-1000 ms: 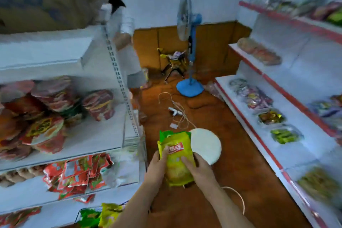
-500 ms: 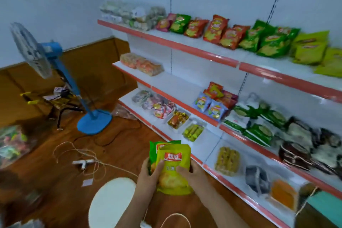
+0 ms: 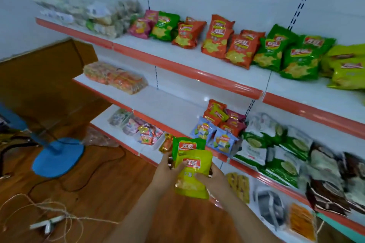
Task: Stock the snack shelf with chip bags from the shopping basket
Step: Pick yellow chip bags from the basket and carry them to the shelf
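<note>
Both hands hold a stack of chip bags in front of me: a yellow-green chip bag (image 3: 192, 173) in front and a green chip bag (image 3: 186, 145) behind it. My left hand (image 3: 166, 172) grips the stack's left side, my right hand (image 3: 212, 180) grips the right side with the thumb across the front bag. Beyond them stands the snack shelf (image 3: 197, 74), whose top tier carries red chip bags (image 3: 217, 37), green chip bags (image 3: 296, 55) and yellow-green chip bags (image 3: 347, 69). The shopping basket is out of view.
Lower tiers hold small snack packs (image 3: 217, 124), green and white packets (image 3: 272, 150) and dark packets (image 3: 331, 179). A blue fan base (image 3: 57, 157) stands on the wooden floor at left, with cables and a power strip (image 3: 47, 223) near it.
My view swung right from the left shelf and aisle to the snack shelf and drew closer. Both hands kept hold of the same two bags.
</note>
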`<move>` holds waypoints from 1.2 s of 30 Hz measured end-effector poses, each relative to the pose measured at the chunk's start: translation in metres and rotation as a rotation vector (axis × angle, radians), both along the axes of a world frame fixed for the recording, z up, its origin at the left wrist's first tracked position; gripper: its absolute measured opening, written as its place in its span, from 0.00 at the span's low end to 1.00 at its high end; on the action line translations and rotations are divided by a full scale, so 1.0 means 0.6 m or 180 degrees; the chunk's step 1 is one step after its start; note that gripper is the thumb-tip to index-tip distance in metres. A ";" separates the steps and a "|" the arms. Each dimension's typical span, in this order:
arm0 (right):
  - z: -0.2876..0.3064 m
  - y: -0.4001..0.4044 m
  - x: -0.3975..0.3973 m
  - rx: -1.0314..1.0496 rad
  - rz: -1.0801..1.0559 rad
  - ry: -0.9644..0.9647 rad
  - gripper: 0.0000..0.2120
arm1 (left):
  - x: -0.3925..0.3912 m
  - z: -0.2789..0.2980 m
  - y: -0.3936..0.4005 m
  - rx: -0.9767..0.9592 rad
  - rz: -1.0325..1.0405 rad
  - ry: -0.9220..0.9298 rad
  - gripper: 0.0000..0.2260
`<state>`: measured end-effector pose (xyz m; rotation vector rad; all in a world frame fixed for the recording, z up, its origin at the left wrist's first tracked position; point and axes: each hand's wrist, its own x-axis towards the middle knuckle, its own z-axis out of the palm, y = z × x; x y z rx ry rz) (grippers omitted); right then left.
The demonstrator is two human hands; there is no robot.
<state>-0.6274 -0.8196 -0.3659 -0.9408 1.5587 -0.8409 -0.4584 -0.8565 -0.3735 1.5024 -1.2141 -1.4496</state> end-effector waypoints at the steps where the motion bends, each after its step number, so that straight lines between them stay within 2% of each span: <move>1: 0.003 -0.031 0.000 -0.0009 0.0018 -0.0019 0.17 | 0.000 0.000 -0.035 -0.0015 -0.0020 0.0015 0.20; 3: 0.005 -0.092 -0.003 0.0013 -0.0006 -0.0106 0.16 | -0.001 -0.004 -0.103 -0.0019 -0.0081 -0.0024 0.23; 7: -0.025 -0.222 -0.018 0.0108 0.0022 -0.0040 0.14 | -0.012 -0.025 -0.237 0.0014 -0.0283 -0.0084 0.18; 10: -0.058 -0.329 -0.028 0.0227 0.0095 -0.0014 0.15 | -0.014 -0.070 -0.351 0.0041 -0.0406 -0.0202 0.20; 15: -0.132 -0.516 -0.054 0.0326 0.0465 0.0155 0.22 | -0.019 -0.151 -0.535 -0.0061 -0.0465 -0.0455 0.19; 17: -0.142 -0.588 -0.068 0.0254 0.0304 0.0429 0.24 | -0.025 -0.187 -0.604 -0.0123 -0.0511 -0.0527 0.19; 20: -0.144 -0.684 -0.085 -0.0118 -0.0001 0.0646 0.06 | -0.043 -0.240 -0.696 -0.0290 -0.0605 -0.0517 0.21; 21: -0.152 -0.712 -0.091 -0.0179 0.0119 0.0777 0.06 | -0.052 -0.258 -0.723 -0.0340 -0.0621 -0.0498 0.21; 22: -0.155 -0.737 -0.090 -0.0176 0.0290 0.0886 0.10 | -0.062 -0.276 -0.747 -0.0390 -0.0639 -0.0486 0.21; 23: -0.168 -0.763 -0.098 -0.0090 0.0466 0.1080 0.14 | -0.074 -0.296 -0.769 -0.0408 -0.0668 -0.0504 0.21; 25: -0.192 -0.808 -0.113 -0.0138 0.0741 0.1838 0.19 | -0.098 -0.334 -0.800 -0.0484 -0.0719 -0.0508 0.21; 28: -0.238 -0.848 -0.134 -0.0699 0.0748 0.2924 0.23 | -0.138 -0.387 -0.826 -0.0444 -0.0731 -0.0356 0.20; 33: -0.292 -0.875 -0.162 -0.1088 0.0906 0.3929 0.17 | -0.193 -0.456 -0.846 -0.0447 -0.0658 -0.0130 0.28; 36: -0.295 -0.878 -0.167 -0.1266 0.0852 0.4355 0.14 | -0.221 -0.460 -0.852 -0.0505 -0.0639 -0.0215 0.27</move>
